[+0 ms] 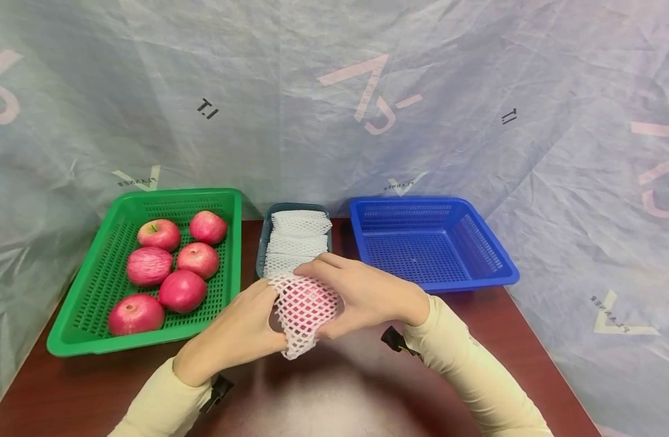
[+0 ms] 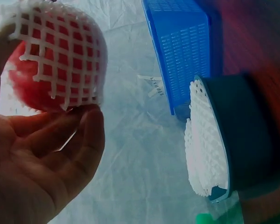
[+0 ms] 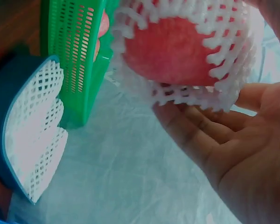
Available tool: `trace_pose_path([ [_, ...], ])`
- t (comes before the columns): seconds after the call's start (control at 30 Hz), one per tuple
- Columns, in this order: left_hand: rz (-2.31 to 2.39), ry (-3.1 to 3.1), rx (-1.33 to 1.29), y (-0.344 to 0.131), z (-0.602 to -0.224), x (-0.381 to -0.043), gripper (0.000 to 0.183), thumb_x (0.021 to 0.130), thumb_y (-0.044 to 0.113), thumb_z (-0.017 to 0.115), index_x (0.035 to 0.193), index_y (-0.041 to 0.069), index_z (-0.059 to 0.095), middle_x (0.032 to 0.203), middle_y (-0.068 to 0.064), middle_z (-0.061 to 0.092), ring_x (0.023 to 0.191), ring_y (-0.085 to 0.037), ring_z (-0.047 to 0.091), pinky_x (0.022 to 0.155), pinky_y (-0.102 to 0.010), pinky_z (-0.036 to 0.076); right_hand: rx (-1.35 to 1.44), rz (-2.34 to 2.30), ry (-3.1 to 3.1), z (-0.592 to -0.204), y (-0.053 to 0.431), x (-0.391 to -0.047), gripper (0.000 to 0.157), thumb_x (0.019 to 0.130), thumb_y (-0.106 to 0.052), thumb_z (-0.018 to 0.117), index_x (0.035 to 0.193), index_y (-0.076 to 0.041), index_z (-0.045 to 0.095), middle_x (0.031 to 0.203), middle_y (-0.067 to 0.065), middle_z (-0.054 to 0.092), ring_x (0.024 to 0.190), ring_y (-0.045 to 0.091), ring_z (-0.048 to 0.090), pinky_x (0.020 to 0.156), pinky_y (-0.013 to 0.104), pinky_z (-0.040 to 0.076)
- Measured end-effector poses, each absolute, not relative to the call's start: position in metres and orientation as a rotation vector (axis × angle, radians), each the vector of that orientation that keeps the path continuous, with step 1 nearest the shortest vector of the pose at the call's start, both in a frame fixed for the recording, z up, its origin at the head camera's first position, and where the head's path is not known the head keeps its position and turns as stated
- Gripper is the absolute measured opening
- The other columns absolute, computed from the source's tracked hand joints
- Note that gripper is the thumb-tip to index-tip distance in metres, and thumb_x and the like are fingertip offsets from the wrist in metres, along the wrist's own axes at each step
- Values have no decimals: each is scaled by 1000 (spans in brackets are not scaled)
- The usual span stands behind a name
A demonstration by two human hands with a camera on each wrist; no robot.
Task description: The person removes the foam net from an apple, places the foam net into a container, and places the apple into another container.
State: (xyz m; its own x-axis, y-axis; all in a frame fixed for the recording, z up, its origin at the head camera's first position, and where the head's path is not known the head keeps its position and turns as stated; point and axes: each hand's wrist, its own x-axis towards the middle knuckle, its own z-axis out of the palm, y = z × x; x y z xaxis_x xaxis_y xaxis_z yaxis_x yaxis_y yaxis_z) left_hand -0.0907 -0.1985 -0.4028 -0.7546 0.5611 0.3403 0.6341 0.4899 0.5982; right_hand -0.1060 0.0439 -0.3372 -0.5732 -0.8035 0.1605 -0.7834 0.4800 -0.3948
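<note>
A red apple (image 1: 310,298) sits inside a white foam net sleeve (image 1: 300,345), held up between both hands over the near part of the table. My left hand (image 1: 237,329) grips the sleeve and apple from the left, thumb toward the sleeve's loose lower end. From the right, my right hand (image 1: 364,296) holds them with its fingers over the top and its thumb below. Bare red skin of the apple (image 3: 170,51) shows through the sleeve's open end in the right wrist view. In the left wrist view, fingertips press against the netted underside.
On the left, a green basket (image 1: 233,243) holds several bare apples. Behind the hands stands a small dark teal bin (image 1: 262,243) with stacked white foam nets (image 1: 298,244). A blue basket (image 1: 413,252) is at the back right. Grey printed cloth (image 1: 279,109) hangs behind the table.
</note>
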Motion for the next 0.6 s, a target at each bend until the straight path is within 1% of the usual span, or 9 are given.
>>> trace_pose_path([
  [0.1,-1106,-2588,-1025,-201,-404,-90,60,63,44,90,110,19,63,101,12,59,95,-5,53,79,-29,51,-1431,-729,2621,-337,45,-106,82,78,-50,82,143,-11,50,130,-4,58,114,6,54,94,24,46],
  [0.13,-1086,-2573,-1025,-202,-405,-90,62,62,46,90,110,19,63,101,12,59,94,-6,54,78,-30,51,-1436,-749,2609,-338,47,-106,82,79,-50,82,144,-10,50,133,-3,58,117,7,54,97,25,45],
  [0.2,-1020,-2542,-1020,-203,-407,-89,63,59,48,89,107,16,64,98,9,60,90,-8,55,75,-31,51,-1466,-796,2587,-338,50,-106,80,81,-46,82,144,-8,52,134,-1,60,119,8,55,98,25,45],
  [0.27,-974,-2517,-1020,-205,-409,-89,64,56,46,89,105,14,64,95,7,61,87,-10,56,73,-32,51,-1512,-840,2576,-340,53,-106,73,82,-40,83,141,-7,55,131,1,63,118,7,58,97,25,46],
  [0.37,-958,-2505,-1004,-209,-413,-89,64,53,42,90,104,12,65,93,7,62,85,-11,56,71,-32,51,-1586,-907,2593,-343,57,-108,58,85,-30,83,133,-7,62,121,0,68,109,6,62,91,23,49],
  [0.43,-974,-2510,-991,-212,-414,-89,65,52,39,90,105,12,65,93,8,62,85,-11,56,71,-32,50,-1632,-952,2610,-345,59,-109,45,86,-22,81,127,-9,67,114,-2,70,99,6,64,84,20,51],
  [0.5,-993,-2524,-975,-216,-415,-88,67,50,37,89,107,11,64,93,7,61,84,-11,56,70,-32,51,-1668,-985,2626,-348,60,-110,34,88,-17,80,120,-11,70,107,-5,70,88,5,63,75,19,50],
  [0.6,-1044,-2564,-937,-222,-415,-85,80,50,38,90,119,8,62,98,4,61,88,-12,57,72,-34,52,-1681,-1026,2624,-351,62,-109,24,89,-9,77,112,-13,72,102,-7,69,82,3,60,69,19,50],
])
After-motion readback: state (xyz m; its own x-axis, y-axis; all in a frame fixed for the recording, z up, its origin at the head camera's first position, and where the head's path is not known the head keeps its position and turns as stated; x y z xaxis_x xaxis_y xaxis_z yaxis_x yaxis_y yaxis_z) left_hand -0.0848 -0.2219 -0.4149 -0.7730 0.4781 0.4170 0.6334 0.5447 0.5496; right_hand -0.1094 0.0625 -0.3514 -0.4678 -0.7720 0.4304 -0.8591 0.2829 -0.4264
